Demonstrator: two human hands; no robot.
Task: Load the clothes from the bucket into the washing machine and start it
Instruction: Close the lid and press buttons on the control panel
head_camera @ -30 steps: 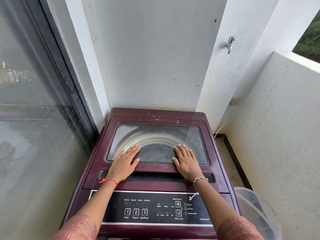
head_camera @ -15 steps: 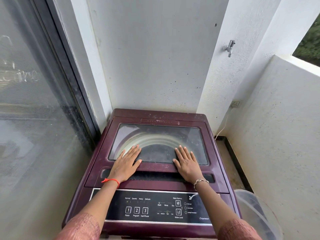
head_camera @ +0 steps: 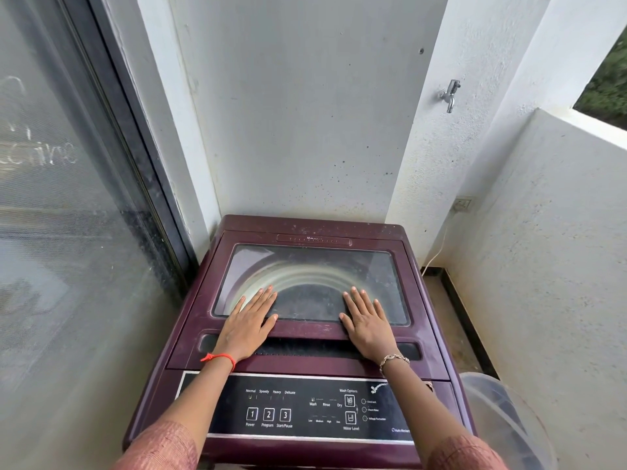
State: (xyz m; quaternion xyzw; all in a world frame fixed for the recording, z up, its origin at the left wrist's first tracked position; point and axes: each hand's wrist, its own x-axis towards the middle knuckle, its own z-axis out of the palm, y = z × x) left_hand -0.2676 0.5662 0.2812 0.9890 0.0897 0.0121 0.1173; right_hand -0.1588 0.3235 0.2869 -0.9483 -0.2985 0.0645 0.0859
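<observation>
A maroon top-loading washing machine [head_camera: 420, 300] stands in front of me with its glass lid [head_camera: 312, 269] closed. My left hand [head_camera: 249, 325] lies flat on the lid's front left, fingers straight. My right hand [head_camera: 368, 322] lies flat on the lid's front right in the same way. The black control panel [head_camera: 305, 407] with the Power, Program and Start/Pause buttons is below my wrists. A clear plastic bucket [head_camera: 502, 418] stands on the floor at the machine's right; I see no clothes in its visible part.
A glass sliding door [head_camera: 68, 232] runs along the left. Grey and white walls close the back and right. A tap [head_camera: 450, 95] juts from the right wall, with a wall socket [head_camera: 463, 203] and a white cable lower down. A narrow strip of floor [head_camera: 451, 327] runs beside the machine.
Both hands stay flat on the lid in the same places. Only the camera view has shifted slightly.
</observation>
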